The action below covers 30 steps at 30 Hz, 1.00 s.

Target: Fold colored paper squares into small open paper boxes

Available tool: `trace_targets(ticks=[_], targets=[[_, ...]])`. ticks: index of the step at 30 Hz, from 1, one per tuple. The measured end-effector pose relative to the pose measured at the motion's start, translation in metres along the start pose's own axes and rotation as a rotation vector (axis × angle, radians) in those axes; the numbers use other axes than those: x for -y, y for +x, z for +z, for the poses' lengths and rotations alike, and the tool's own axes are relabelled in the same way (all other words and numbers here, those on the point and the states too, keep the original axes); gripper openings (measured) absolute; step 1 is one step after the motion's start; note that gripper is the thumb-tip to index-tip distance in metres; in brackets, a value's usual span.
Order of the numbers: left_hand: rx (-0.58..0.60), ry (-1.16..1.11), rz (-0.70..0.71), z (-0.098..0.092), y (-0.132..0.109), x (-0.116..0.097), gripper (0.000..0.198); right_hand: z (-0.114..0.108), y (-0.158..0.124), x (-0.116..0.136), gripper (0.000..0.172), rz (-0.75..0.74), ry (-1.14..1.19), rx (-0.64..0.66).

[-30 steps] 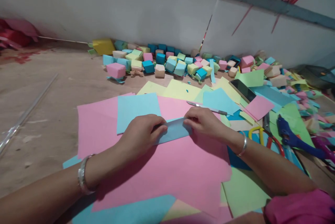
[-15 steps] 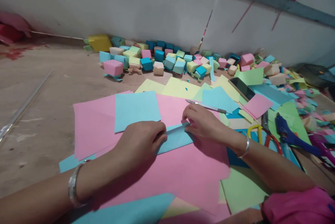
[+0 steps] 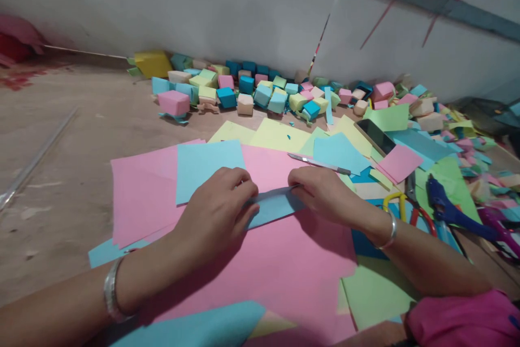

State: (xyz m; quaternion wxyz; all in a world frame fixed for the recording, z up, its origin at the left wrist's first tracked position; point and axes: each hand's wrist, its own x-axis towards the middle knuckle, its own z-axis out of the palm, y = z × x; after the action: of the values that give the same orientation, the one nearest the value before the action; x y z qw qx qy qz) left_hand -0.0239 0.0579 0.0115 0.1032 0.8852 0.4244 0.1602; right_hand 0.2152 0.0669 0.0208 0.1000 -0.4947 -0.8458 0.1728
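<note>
Folded blue paper [image 3: 275, 207] in two-handed grip [image 3: 221, 206]

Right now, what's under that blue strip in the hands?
Pink paper shows around the blue strip; whatever lies directly beneath is covered by the strip itself, so I can't tell.

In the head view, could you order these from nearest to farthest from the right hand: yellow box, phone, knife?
1. Knife: just beyond the right hand.
2. Phone: farther back, to the right.
3. Yellow box: far back, to the left.
</note>
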Motion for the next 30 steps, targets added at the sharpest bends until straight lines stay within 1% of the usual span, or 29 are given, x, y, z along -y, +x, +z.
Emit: trace_targets(ticks=[2, 5, 7, 8, 11, 15, 18, 21, 23, 26, 30], targets=[[-0.009, -0.005, -0.017, 0.0, 0.001, 0.003, 0.017, -0.001, -0.001, 0.001, 0.019, -0.02, 0.049, -0.041], [0.06, -0.05, -0.103, -0.001, 0.003, 0.005, 0.019, -0.001, -0.001, 0.0, 0.027, -0.033, 0.13, -0.133], [0.096, -0.113, -0.156, -0.002, 0.004, 0.006, 0.02, 0.0, -0.001, -0.001, 0.032, -0.029, 0.137, -0.155], [0.098, -0.143, -0.173, -0.003, 0.005, 0.006, 0.02, 0.0, 0.0, -0.001, 0.03, -0.034, 0.124, -0.143], [0.1, -0.213, -0.207, -0.005, 0.008, 0.005, 0.019, -0.001, 0.002, 0.001, 0.019, -0.037, 0.056, -0.062], [0.127, -0.301, -0.264, -0.008, 0.011, 0.003, 0.017, 0.002, 0.006, 0.004, 0.019, 0.021, -0.067, 0.016], [0.122, -0.342, -0.277, -0.008, 0.013, 0.004, 0.02, 0.006, 0.009, 0.003, 0.017, 0.049, -0.137, 0.05], [0.122, -0.317, -0.267, -0.007, 0.013, 0.006, 0.025, 0.01, 0.011, -0.002, 0.017, 0.054, -0.217, 0.091], [0.14, -0.279, -0.256, -0.006, 0.013, 0.006, 0.025, 0.014, 0.01, -0.005, 0.017, 0.013, -0.273, 0.104], [0.141, -0.235, -0.25, -0.004, 0.014, 0.007, 0.021, 0.021, 0.009, -0.008, 0.02, -0.09, -0.379, 0.041], [0.125, -0.153, -0.258, 0.001, 0.014, 0.009, 0.014, 0.031, 0.01, -0.009, 0.028, -0.162, -0.537, -0.108]])
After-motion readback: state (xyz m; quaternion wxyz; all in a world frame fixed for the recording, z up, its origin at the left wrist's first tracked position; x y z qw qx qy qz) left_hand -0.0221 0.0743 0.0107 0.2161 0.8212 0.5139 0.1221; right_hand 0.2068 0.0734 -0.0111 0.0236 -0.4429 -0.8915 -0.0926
